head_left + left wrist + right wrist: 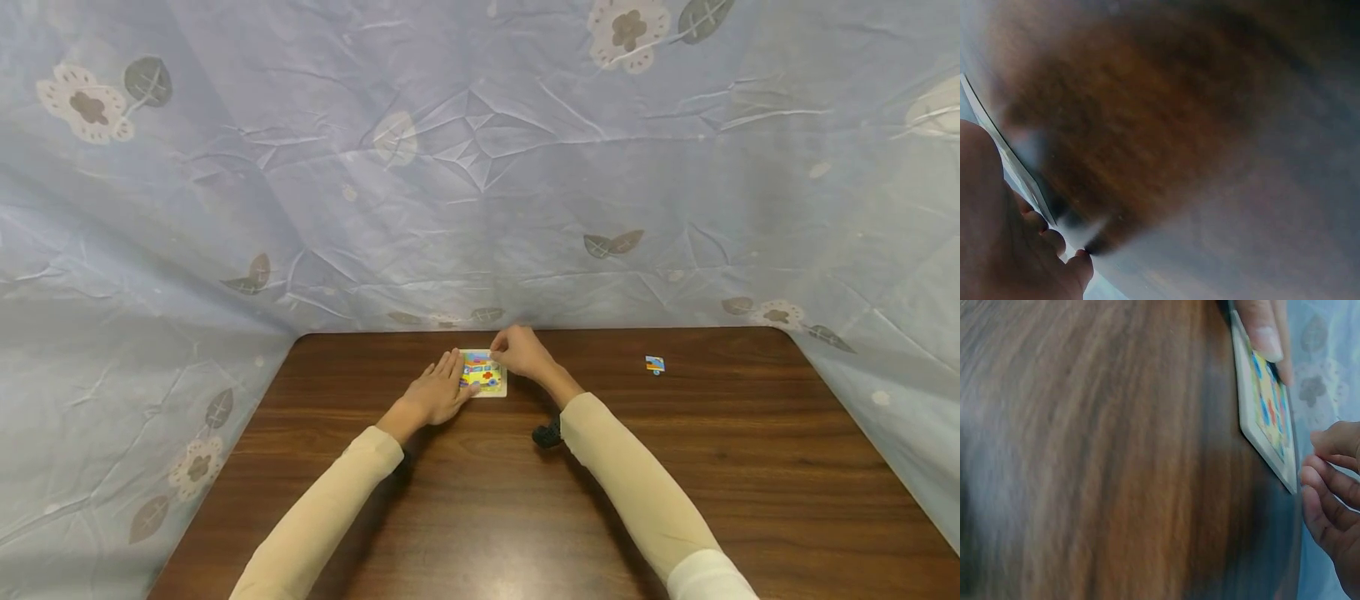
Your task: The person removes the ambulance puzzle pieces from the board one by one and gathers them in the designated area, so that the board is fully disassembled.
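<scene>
A small jigsaw puzzle board (492,392) with a pale rim lies near the table's far edge; its picture shows a yellow vehicle with a red cross. My left hand (437,392) rests on its left side, fingers extended and thumb at the lower edge. At the board's upper right corner is my right hand (522,354), its fingers bent and the tips close together. In the right wrist view the right fingers (1329,481) curl beside the board's end; whether a piece is between them is hidden. A loose puzzle piece (655,364) lies farther right on the table.
The brown wooden table (480,500) has rounded far corners. A pale floral cloth (480,208) hangs behind it and along both sides. A dark object (547,434) shows at the right wrist. The left wrist view is largely blurred.
</scene>
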`<action>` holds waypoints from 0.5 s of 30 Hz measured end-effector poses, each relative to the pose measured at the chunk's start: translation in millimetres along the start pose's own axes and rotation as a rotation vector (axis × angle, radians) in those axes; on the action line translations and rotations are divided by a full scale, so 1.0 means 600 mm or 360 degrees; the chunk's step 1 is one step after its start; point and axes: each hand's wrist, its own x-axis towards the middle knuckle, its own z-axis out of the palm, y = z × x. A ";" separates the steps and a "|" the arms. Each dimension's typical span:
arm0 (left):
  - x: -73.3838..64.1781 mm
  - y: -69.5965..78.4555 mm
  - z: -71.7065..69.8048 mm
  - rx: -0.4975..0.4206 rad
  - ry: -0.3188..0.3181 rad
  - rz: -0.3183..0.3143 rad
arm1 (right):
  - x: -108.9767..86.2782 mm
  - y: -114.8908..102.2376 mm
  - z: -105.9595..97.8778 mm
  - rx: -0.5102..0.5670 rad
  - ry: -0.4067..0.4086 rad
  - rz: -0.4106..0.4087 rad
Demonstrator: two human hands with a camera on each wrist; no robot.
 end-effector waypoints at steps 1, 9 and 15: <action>0.001 0.000 0.000 -0.0005 0.0003 0.0001 | 0.001 -0.002 0.004 -0.0008 0.0001 0.0004; 0.007 0.000 -0.003 -0.0012 0.0019 -0.0017 | 0.006 -0.013 0.023 -0.0013 -0.0065 0.0005; 0.018 -0.005 -0.004 0.0005 0.0012 -0.0051 | 0.015 -0.014 0.034 -0.0079 -0.0071 0.0032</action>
